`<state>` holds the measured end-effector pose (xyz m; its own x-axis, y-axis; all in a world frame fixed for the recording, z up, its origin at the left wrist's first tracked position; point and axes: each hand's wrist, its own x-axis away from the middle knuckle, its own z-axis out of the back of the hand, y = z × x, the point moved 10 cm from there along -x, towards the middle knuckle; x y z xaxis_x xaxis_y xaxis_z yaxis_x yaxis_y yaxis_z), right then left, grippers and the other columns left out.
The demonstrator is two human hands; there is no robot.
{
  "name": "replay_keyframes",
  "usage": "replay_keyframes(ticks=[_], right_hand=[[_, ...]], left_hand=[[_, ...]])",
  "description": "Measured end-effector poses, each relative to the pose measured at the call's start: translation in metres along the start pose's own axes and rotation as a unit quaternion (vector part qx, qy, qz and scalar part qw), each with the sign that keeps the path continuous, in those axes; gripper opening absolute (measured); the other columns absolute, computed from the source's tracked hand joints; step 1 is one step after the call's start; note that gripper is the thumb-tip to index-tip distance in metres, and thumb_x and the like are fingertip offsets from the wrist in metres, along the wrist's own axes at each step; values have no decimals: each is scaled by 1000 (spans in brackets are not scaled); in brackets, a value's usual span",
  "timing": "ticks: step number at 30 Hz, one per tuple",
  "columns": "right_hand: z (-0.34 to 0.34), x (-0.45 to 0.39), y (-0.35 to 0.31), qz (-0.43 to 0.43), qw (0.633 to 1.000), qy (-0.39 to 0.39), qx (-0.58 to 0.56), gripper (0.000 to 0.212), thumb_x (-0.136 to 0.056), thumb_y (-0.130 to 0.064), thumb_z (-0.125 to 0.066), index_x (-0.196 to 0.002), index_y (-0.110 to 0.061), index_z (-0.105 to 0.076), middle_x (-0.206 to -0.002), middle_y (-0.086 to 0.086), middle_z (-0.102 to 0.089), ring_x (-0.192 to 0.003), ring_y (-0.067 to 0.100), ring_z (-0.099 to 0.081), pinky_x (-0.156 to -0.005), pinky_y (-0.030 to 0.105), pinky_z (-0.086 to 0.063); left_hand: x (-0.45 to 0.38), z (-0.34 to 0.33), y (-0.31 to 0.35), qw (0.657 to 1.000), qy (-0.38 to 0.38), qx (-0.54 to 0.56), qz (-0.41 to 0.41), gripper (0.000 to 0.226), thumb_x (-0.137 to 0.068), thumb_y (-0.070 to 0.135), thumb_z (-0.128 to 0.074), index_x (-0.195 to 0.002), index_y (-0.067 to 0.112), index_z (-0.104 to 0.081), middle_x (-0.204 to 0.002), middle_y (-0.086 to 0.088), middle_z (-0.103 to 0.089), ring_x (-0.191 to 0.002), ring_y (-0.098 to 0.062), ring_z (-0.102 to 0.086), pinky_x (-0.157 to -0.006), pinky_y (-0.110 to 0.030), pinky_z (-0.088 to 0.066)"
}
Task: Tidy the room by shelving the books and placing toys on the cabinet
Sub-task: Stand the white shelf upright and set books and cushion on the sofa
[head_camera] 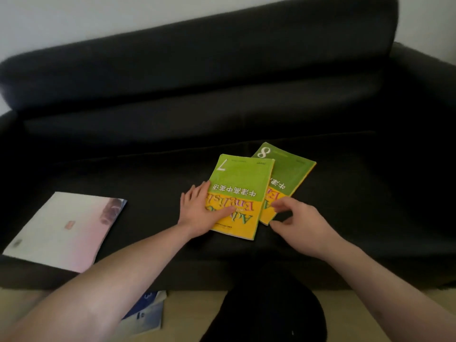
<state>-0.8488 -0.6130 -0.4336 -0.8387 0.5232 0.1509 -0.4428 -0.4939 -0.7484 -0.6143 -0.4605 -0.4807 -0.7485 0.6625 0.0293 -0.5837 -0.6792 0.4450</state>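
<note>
Head view: two green-and-yellow books at frame centre on the black sofa (320,114), book 7 (243,183) overlapping book 8 (292,169). The left hand (197,211) lies flat on 7; the right hand (299,218), fingers curled, seemingly pinches 8's corner. A pale book (61,230) lies at lower left, a blue book (148,309) on the floor.

Your one head camera looked forward and down — close over the black sofa (246,114) seat — with no second view.
</note>
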Motion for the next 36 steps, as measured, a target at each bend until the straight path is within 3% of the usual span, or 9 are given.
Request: replay_keyframes(ticks=[7,11,15,18,20,23,27,32,36], right_hand=[[-43,-65,-43,140,989,-10,46,32,-93,-34,-67,-124,-35,-60,-119,-20,-58,-89,1,-56,-80,23,-45],[-65,-76,-53,134,989,-37,50,27,-93,-35,-65,-119,-38,-60,-119,-21,-57,-87,5,-58,-83,31,-51],[-69,-62,-63,50,991,-107,69,29,-93,-32,-65,-121,-33,-58,-122,-13,-52,-95,13,-60,-88,36,-51],[-63,-37,-77,-16,980,-177,86,35,-93,-34,-64,-127,-31,-54,-128,-9,-47,-99,16,-60,-91,38,-50],[-55,-13,-97,-45,969,-223,96,36,-94,-35,-63,-129,-31,-52,-128,-8,-47,-96,16,-60,-89,39,-50],[-46,34,-151,-63,949,-286,116,37,-95,-32,-62,-131,-30,-52,-130,-5,-46,-109,19,-58,-92,38,-49],[-53,73,-222,-41,929,-330,161,37,-95,-33,-60,-131,-24,-54,-131,-1,-48,-121,22,-55,-97,36,-46],[-100,94,-285,-58,928,-331,158,41,-96,-36,-60,-136,-31,-52,-136,-5,-49,-128,19,-50,-103,32,-42],[-221,88,-317,-90,917,-351,163,39,-95,-38,-60,-134,-32,-52,-134,-7,-51,-123,17,-54,-104,33,-45]], left_hand=[[4,1,-12,992,118,50,-20,87,-85,78,-50,-158,33,-39,-163,13,-38,-155,-12,-22,-130,-40,-9],[2,-2,-12,991,125,45,-32,73,-94,65,-52,-157,30,-42,-162,13,-40,-155,-8,-23,-129,-34,-6],[0,-2,-11,999,35,38,8,69,-97,59,-50,-159,30,-38,-164,8,-39,-157,-15,-21,-131,-41,-7],[2,27,-4,995,-75,25,56,64,-102,50,-50,-161,32,-33,-164,6,-39,-158,-18,-22,-128,-47,-21],[25,70,0,992,-94,19,83,58,-103,41,-54,-158,31,-38,-160,2,-46,-154,-20,-31,-124,-43,-31],[112,144,-12,985,-94,11,145,46,-99,26,-61,-144,26,-55,-149,3,-55,-136,-18,-53,-114,-35,-44],[231,203,-76,948,-215,-54,227,36,-94,22,-67,-130,26,-62,-138,6,-57,-120,-20,-62,-98,-32,-52],[309,252,-185,902,-293,-67,310,35,-94,25,-66,-129,28,-65,-135,6,-58,-116,-18,-62,-93,-28,-50],[318,239,-313,877,-329,-47,347,41,-93,26,-62,-134,24,-63,-138,1,-56,-120,-21,-61,-94,-28,-50]])
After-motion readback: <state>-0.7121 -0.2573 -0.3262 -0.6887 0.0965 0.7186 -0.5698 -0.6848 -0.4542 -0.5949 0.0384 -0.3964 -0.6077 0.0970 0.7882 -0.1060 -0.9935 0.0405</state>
